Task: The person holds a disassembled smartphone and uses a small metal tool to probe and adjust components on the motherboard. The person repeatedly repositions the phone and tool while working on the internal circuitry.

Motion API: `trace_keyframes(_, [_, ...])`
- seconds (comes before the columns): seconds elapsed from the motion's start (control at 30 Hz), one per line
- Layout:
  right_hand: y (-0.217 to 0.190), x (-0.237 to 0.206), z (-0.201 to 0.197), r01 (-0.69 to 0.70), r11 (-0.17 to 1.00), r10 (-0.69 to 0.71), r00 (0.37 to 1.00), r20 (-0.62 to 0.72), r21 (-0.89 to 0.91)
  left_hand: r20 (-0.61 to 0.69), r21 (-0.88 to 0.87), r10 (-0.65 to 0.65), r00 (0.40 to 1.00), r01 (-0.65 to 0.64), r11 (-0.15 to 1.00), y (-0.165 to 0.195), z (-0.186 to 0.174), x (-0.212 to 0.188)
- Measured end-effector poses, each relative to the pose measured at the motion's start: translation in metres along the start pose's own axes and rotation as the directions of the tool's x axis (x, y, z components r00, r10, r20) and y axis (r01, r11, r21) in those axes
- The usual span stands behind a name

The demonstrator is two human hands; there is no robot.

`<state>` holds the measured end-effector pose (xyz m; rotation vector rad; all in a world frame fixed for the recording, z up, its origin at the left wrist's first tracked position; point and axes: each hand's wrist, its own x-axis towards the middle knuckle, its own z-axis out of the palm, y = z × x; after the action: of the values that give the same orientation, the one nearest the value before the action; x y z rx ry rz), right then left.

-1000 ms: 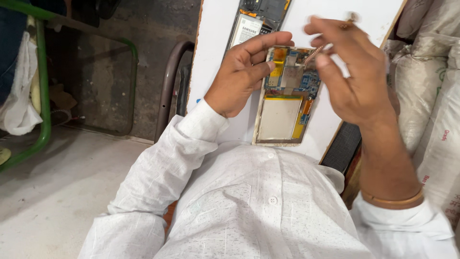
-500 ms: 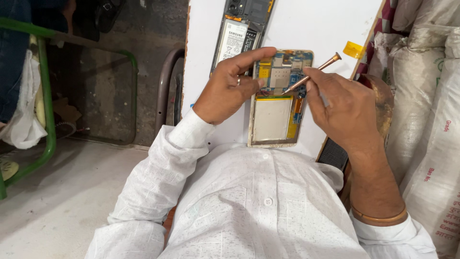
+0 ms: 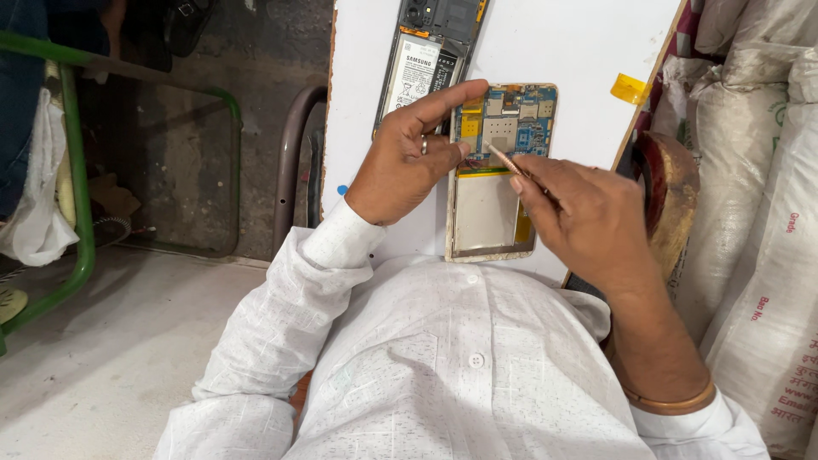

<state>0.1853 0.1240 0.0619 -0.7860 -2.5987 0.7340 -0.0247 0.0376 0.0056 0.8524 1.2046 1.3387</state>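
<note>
An opened phone (image 3: 500,175) with a gold frame lies on a white board (image 3: 562,51) across my lap, its blue circuit board and yellow parts showing. My left hand (image 3: 409,158) grips the phone's left edge, with the index finger laid over its top corner. My right hand (image 3: 584,213) pinches a thin copper-coloured tool (image 3: 504,159) whose tip rests on the circuit board. A second opened phone (image 3: 429,60) with a white battery lies further up the board, touched by neither hand.
A yellow tape scrap (image 3: 631,89) sticks near the board's right edge. White woven sacks (image 3: 758,213) are stacked at the right. A green metal frame (image 3: 77,170) and a curved grey pipe (image 3: 294,162) stand at the left over a concrete floor (image 3: 102,349).
My right hand has come down from above the phone and turned the tool, so its tip now touches the circuit board. My left hand keeps its grip on the phone.
</note>
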Motion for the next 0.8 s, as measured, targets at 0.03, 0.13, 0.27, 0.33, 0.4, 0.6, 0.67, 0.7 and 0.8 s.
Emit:
trace_keyframes(0.03, [0.000,-0.001,0.003,-0.007,1.000,0.007,1.000,-0.006,0.017,0.004,0.003,0.012,1.000,-0.012,1.000,0.000,0.000,0.000])
trace_keyframes(0.13, [-0.002,-0.004,0.012,-0.012,0.998,0.014,0.999,-0.033,0.055,0.011,0.010,0.048,0.999,-0.049,0.999,0.000,0.000,0.000])
trace_keyframes(0.27, [-0.007,-0.004,0.020,-0.099,0.992,0.102,0.994,-0.040,0.076,0.014,-0.009,0.062,0.998,-0.062,0.998,-0.001,0.001,0.000])
trace_keyframes(0.33, [-0.007,-0.003,0.023,-0.151,0.983,0.155,0.988,-0.029,0.105,0.011,-0.007,0.053,0.999,-0.053,0.999,-0.001,0.002,0.000])
trace_keyframes(0.4, [-0.006,-0.002,0.028,-0.160,0.977,0.166,0.985,-0.034,0.142,0.012,0.019,0.043,0.999,-0.043,0.999,-0.002,0.002,0.000])
trace_keyframes(0.6, [0.002,-0.006,0.035,-0.095,0.976,0.108,0.992,-0.059,0.197,0.007,-0.028,0.028,1.000,-0.028,0.999,-0.002,0.002,0.000])
trace_keyframes(0.67, [0.005,-0.007,0.037,-0.088,0.976,0.101,0.993,-0.055,0.201,0.002,-0.004,0.025,1.000,-0.025,1.000,-0.002,0.002,0.001])
trace_keyframes(0.7, [0.006,-0.007,0.037,-0.085,0.975,0.098,0.994,-0.053,0.203,0.000,0.007,0.022,1.000,-0.022,1.000,-0.002,0.002,0.001])
trace_keyframes(0.8, [0.008,-0.007,0.037,-0.056,0.981,0.069,0.996,-0.062,0.183,0.008,0.014,0.056,0.998,-0.056,0.998,-0.002,0.002,0.001])
